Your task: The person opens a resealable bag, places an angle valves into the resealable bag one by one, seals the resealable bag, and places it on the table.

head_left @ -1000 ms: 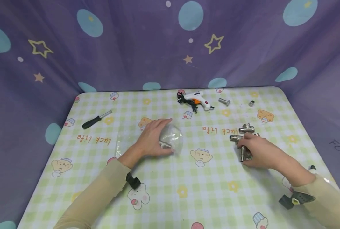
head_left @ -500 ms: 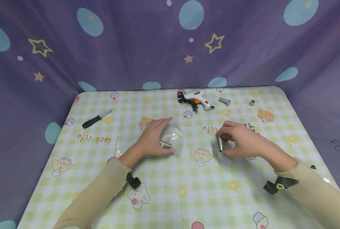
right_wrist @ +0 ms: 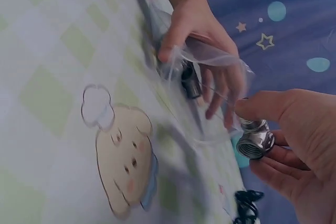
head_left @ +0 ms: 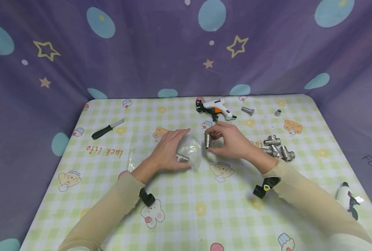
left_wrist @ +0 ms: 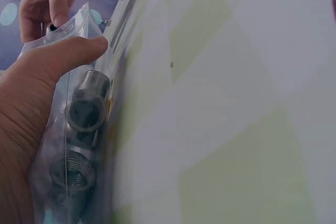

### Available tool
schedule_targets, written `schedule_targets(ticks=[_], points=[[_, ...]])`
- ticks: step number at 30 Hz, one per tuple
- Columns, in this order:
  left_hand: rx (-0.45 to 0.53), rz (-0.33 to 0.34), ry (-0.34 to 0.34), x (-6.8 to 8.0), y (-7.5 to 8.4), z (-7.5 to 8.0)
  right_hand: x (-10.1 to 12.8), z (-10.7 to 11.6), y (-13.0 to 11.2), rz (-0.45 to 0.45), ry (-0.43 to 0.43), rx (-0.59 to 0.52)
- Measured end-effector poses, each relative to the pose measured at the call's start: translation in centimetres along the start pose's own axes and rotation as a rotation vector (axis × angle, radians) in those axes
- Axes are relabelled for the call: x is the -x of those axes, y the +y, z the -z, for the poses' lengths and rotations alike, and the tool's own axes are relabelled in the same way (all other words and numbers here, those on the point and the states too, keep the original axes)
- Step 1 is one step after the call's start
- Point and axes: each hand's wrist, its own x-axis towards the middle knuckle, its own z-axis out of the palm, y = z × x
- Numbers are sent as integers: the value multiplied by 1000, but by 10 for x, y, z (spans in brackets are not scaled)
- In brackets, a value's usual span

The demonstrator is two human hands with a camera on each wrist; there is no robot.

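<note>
Head view | left hand (head_left: 167, 150) fingers curled — gripping plastic bag (head_left: 190, 150) | right hand (head_left: 231, 141) fingers pinching metal fitting (head_left: 207, 140)

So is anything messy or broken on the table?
Nothing looks broken or spilled. The left hand holds open a clear plastic bag with metal fittings inside, and the right hand pinches another fitting beside it. A loose bolt lies apart near the glue gun.

Even soft light, faint shadows; head view sharp, edges bowed; wrist views dim, bluish, near surfaces blurred.
</note>
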Motion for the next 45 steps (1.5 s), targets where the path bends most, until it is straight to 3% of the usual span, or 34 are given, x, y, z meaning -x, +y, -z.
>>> schedule_targets(ticks=[12, 24, 29, 36, 45], points=[[-13, -7, -9, -2, 1, -1, -18, -45, -5, -34, -19, -144], [3, -11, -8, -2, 2, -1, -31, -81, -13, -53, 107, -71], [-19, -19, -3, -2, 1, -2, -33, -85, -18, -12, 130, -33], [-31, -23, 1, -2, 1, -4, -31, -86, -19, 123, 55, -69], [-22, -23, 8, -3, 2, -4, -28, -83, -13, 177, -52, -122]])
